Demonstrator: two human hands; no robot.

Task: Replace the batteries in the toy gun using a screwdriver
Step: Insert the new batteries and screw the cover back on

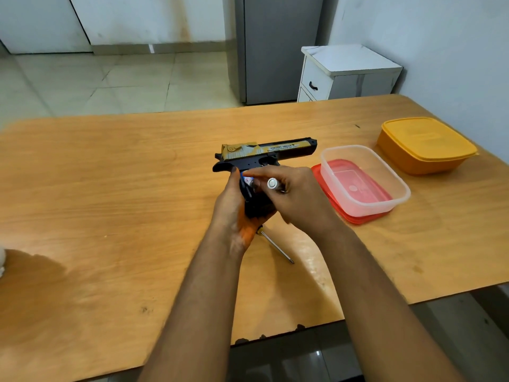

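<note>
One toy gun [264,158], two batteries [272,183], one screwdriver [276,246], two containers [363,179], one loose red lid [355,216]

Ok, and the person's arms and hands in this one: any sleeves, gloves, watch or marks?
Both forearms are bare to the frame edge: no sleeves, gloves, watch or rings visible. The left hand has an orange smear along its palm edge and wrist; the right hand shows no marks.

Your left hand [234,208] and right hand [297,197] hide the black-and-gold toy gun's [264,155] grip, and the thin metal screwdriver's [276,246] handle is hidden under your left wrist.
</note>
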